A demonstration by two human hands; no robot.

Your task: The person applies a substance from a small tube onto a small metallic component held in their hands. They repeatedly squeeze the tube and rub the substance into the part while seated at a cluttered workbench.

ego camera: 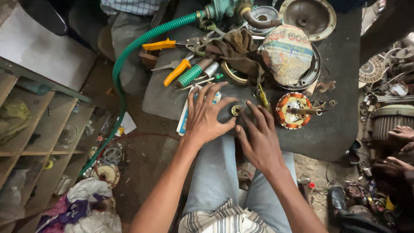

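Left hand (206, 116): fingers spread, flat on my surface (336, 125), holding nothing; right hand (258, 137): open, fingertips beside small brass bearing (236, 110); rotor (294, 110) near.

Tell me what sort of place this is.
Probably a small repair workshop for motors or fans. A wound motor part lies on the dark work mat, pliers and screwdrivers lie around, and both hands press on a small round metal piece.
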